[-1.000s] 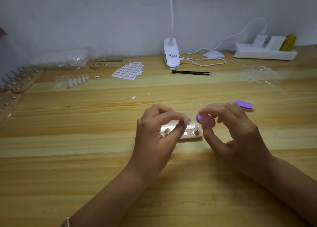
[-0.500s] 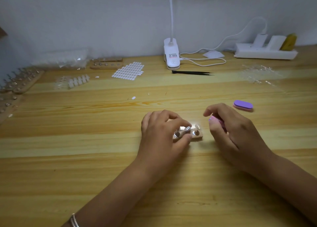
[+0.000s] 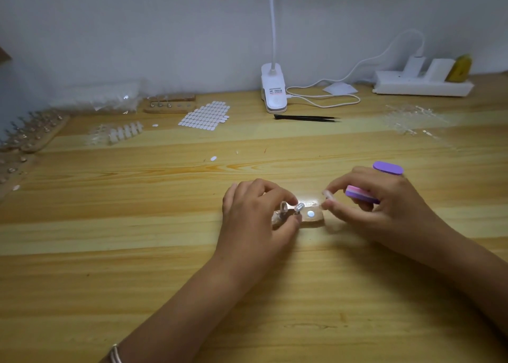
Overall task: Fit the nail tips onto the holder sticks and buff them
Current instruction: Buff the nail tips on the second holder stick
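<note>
Roughly, we judge the job about midway. On the small wooden base [image 3: 313, 221] near the middle of the counter [image 3: 165, 252], one tipped stick [image 3: 283, 207] stands just behind the left hand [image 3: 253, 217]. That hand's grip is closed, thumb to forefinger, round a second holder stick [image 3: 297, 211] that carries a pale nail tip [image 3: 300, 205]. The bright round socket [image 3: 310, 213] beside it is vacant.

The right hand [image 3: 390, 211] curls its grip round a pink buffer block [image 3: 360, 195]. Its thumb and forefinger also pinch a small clear piece [image 3: 327, 195] just off the base's right end; stick or loose tip, we cannot tell. So fitting and buffing both seem unfinished here.

As for containers, the wooden racks [image 3: 33, 132] along the left edge bristle with sticks. A second base [image 3: 170, 105] towards the far edge holds a few sticks, with some sockets bare. The clear bags [image 3: 110, 99] beside it are too blurred to read.
</note>
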The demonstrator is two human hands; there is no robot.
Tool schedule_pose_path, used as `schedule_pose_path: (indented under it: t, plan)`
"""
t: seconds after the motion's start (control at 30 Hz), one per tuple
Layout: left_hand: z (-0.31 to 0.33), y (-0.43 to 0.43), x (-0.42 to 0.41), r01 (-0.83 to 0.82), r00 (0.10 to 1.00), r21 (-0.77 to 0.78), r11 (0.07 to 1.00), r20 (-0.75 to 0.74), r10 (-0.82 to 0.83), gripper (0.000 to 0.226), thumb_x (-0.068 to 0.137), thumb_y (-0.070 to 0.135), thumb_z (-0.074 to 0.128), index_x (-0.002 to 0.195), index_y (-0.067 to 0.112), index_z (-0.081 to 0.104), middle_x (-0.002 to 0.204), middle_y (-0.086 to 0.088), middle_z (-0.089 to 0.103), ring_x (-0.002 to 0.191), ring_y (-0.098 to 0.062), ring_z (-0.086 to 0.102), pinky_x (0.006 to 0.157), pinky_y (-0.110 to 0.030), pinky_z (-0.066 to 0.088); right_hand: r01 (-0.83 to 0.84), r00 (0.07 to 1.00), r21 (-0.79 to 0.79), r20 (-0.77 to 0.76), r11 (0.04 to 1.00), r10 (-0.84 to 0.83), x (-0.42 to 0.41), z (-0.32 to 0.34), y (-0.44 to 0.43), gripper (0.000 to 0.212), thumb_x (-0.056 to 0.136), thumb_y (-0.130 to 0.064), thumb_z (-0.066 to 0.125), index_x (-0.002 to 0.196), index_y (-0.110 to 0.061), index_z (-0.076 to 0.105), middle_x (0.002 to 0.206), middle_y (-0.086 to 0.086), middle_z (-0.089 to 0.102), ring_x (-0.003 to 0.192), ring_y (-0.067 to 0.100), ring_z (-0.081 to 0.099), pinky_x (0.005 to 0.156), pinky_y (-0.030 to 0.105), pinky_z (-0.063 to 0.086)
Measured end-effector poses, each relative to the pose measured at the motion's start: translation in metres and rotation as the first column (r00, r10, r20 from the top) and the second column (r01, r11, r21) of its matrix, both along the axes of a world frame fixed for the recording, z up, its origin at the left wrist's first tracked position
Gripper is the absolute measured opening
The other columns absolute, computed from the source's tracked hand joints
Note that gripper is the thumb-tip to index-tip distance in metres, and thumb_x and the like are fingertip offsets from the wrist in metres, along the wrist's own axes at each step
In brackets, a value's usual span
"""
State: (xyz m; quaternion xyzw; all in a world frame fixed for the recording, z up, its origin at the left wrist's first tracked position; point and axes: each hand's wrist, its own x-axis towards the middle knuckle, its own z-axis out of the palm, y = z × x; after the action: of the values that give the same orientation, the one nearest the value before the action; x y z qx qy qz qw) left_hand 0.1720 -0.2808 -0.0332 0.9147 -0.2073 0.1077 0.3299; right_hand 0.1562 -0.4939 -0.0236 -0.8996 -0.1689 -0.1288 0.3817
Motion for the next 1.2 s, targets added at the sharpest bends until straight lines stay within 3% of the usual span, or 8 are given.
schedule_pose_path:
  t: [0.13,0.33,0.5,0.67,0.77,0.93,1.07,1.2]
  plan:
    - [0.007,-0.001,-0.005,0.086,0.979,-0.036,0.996,0.186,-0.078,0.048,0.076,0.031,0.076,0.122,0.025,0.064,0.117,0.006,0.060,0.114,-0.013,0.053,0.114,-0.049,0.026,-0.002,0.997,0.211,-0.078,0.978,0.019,-0.004,0.005,0.001,0.012,0.084,-0.040,0.071,0.092,-0.031,0.074,0.077,-0.022,0.063,0.058,0.006,0.048,0.056,0.013,0.036]
    - [0.006,-0.002,-0.007,0.242,0.868,-0.076,0.967,0.463,-0.180,0.027,0.077,0.020,0.082,0.103,0.013,0.076,0.099,-0.001,0.072,0.097,-0.017,0.067,0.106,-0.051,0.038,-0.101,0.977,0.260,-0.154,0.960,0.145,-0.013,0.007,0.015,0.024,0.088,-0.052,0.063,0.098,-0.033,0.075,0.090,-0.002,0.071,0.078,0.026,0.064,0.070,0.049,0.050]
    - [0.009,-0.001,-0.008,0.266,0.892,-0.158,0.951,0.415,-0.181,0.026,0.075,0.019,0.083,0.099,0.011,0.076,0.097,-0.001,0.072,0.092,-0.017,0.067,0.095,-0.046,0.045,-0.125,0.973,0.277,-0.154,0.953,0.172,-0.014,0.011,0.017,0.024,0.087,-0.051,0.061,0.097,-0.035,0.075,0.089,-0.005,0.072,0.077,0.022,0.065,0.067,0.041,0.050]
    - [0.019,0.002,-0.015,0.242,0.967,-0.405,0.882,0.181,-0.182,0.032,0.069,0.015,0.087,0.099,0.015,0.074,0.101,0.005,0.068,0.098,-0.011,0.064,0.080,-0.026,0.051,-0.071,0.990,0.339,-0.089,0.938,0.108,-0.011,0.011,0.009,0.042,0.090,-0.039,0.034,0.104,-0.029,0.072,0.082,-0.024,0.062,0.070,0.006,0.051,0.063,0.019,0.040]
    - [0.021,0.005,-0.016,0.213,0.976,-0.510,0.833,0.081,-0.200,0.035,0.068,0.017,0.087,0.100,0.017,0.074,0.101,0.006,0.069,0.100,-0.013,0.065,0.083,-0.024,0.051,-0.049,0.998,0.259,-0.013,0.965,0.054,-0.011,0.011,0.011,0.039,0.097,-0.040,0.036,0.125,-0.032,0.063,0.092,-0.022,0.058,0.086,0.006,0.055,0.077,0.012,0.040]
    - [0.022,0.006,-0.017,0.121,0.971,-0.659,0.742,-0.076,-0.226,0.043,0.064,0.021,0.089,0.103,0.024,0.071,0.093,0.005,0.074,0.091,-0.019,0.069,0.080,-0.025,0.053,-0.107,0.991,0.348,0.112,0.931,0.072,-0.017,0.009,0.023,0.050,0.093,-0.028,0.063,0.140,-0.022,0.047,0.113,-0.004,0.068,0.109,0.016,0.066,0.095,0.021,0.052]
    - [0.023,0.007,-0.017,0.106,0.970,-0.644,0.757,-0.100,-0.221,0.036,0.065,0.022,0.088,0.098,0.021,0.074,0.093,0.003,0.074,0.088,-0.020,0.068,0.078,-0.031,0.056,-0.144,0.963,0.329,0.263,0.933,0.056,-0.024,0.010,0.028,0.029,0.089,-0.022,0.069,0.117,-0.022,0.060,0.113,-0.008,0.072,0.102,0.015,0.071,0.079,0.039,0.060]
    - [0.023,0.006,-0.020,0.142,0.963,-0.639,0.756,-0.087,-0.254,0.032,0.066,0.021,0.087,0.096,0.019,0.075,0.092,0.000,0.073,0.085,-0.023,0.067,0.076,-0.035,0.056,-0.154,0.931,0.179,0.355,0.972,0.082,-0.022,0.008,0.026,0.027,0.091,-0.013,0.066,0.116,-0.015,0.060,0.116,-0.003,0.068,0.108,0.009,0.068,0.092,0.021,0.053]
